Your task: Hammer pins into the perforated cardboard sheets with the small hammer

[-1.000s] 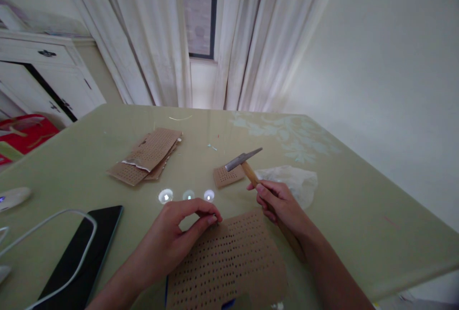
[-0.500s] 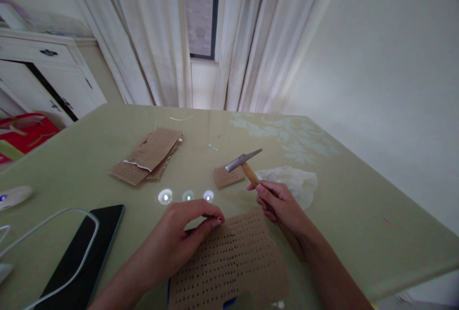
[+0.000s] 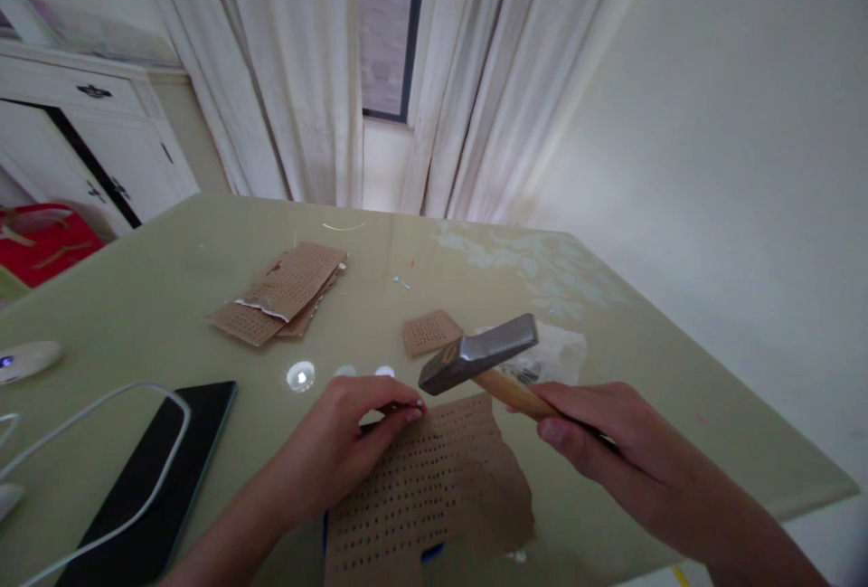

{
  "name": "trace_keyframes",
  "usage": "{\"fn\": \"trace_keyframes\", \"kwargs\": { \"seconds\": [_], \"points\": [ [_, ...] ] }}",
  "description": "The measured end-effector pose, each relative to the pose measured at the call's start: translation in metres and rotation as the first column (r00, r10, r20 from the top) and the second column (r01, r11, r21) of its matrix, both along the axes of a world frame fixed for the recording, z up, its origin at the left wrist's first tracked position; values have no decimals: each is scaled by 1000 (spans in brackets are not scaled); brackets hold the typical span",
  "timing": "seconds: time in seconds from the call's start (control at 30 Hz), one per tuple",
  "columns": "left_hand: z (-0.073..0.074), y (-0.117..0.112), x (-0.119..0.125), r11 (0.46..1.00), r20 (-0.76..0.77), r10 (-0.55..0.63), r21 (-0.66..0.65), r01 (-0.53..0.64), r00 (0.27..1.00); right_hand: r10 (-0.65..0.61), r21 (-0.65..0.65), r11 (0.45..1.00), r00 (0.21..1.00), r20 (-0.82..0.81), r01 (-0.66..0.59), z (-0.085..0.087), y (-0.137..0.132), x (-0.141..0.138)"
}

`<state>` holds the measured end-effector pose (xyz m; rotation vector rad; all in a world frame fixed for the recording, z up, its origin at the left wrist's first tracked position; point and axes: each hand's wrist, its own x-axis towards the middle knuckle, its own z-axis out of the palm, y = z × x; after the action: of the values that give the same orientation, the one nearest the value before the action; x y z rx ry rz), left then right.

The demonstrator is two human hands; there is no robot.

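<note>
My right hand (image 3: pixel 610 442) grips the wooden handle of a hammer (image 3: pixel 485 354), its steel head raised above the right part of the cardboard. Thumb and fingertips of my left hand (image 3: pixel 366 438) are pinched together at the far edge of a brown cardboard piece (image 3: pixel 413 487) full of rows of small holes. Something tiny and pale shows at those fingertips, too small to name. The cardboard has a torn right side, and a bit of blue shows beneath it. Beyond the hammer head lies a small punched cardboard square (image 3: pixel 430 332).
A stack of punched cardboard (image 3: pixel 291 288) lies at the back left. A crumpled clear plastic bag (image 3: pixel 562 352) sits behind my right hand. At left are a black tablet-like slab (image 3: pixel 159 478), a white cable (image 3: pixel 169 469) and a white mouse-like device (image 3: pixel 31 361) on the table (image 3: pixel 163 288).
My right hand has moved right and closer, turning the hammer so its head now looms larger near the left fingertips. My left hand keeps its pinch at the cardboard's edge.
</note>
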<state>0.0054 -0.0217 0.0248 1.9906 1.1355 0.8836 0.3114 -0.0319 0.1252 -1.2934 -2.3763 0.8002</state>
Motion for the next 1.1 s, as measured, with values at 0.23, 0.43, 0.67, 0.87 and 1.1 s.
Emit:
{"fn": "trace_keyframes", "kwargs": {
  "seconds": [0.23,0.43,0.67,0.87,1.1],
  "points": [
    [0,3,1,1000,10,-23,4,23,1000,29,-3,1000,992,127,-29,-1,0,-4],
    [-1,2,2,998,-13,-52,-32,52,999,61,-47,997,982,180,-53,-1,-1,-8],
    [0,5,4,998,36,-59,-28,60,998,32,-15,999,982,185,-30,-7,-2,-6],
    [-2,2,2,994,82,-17,-109,26,997,17,-12,1000,990,137,-15,-7,0,-1],
    [-3,2,-17,964,-69,-57,-264,37,996,19,-18,1000,992,126,-17,-2,1,-1]
  ]
}}
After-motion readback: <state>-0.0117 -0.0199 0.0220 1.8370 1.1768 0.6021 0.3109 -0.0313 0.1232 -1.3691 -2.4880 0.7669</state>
